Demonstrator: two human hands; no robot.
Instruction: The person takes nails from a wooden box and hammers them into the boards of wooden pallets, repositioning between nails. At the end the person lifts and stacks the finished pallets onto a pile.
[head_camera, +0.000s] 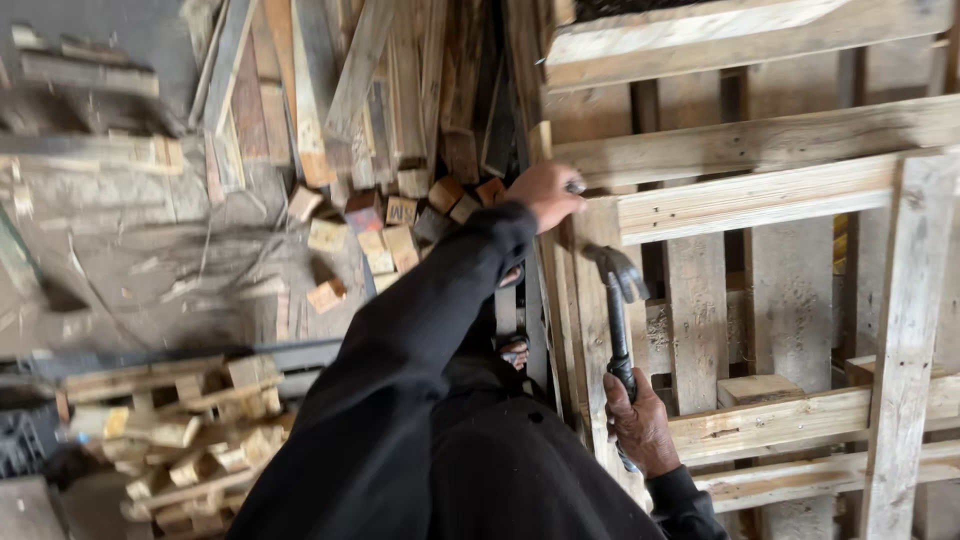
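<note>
A wooden pallet (760, 190) stands on edge at the right. My right hand (640, 425) grips the handle of a black claw hammer (617, 300), whose head points up beside the pallet's left edge. My left hand (545, 192), in a black sleeve, reaches forward and closes on a small dark object at the pallet's upper left corner, against a plank; what the object is I cannot tell. My dark clothing fills the lower middle.
Long loose boards (330, 80) lean and lie at the top centre. Small wooden blocks (380, 235) are scattered below them on the dusty floor. A heap of broken pallet pieces (190, 430) sits at the lower left.
</note>
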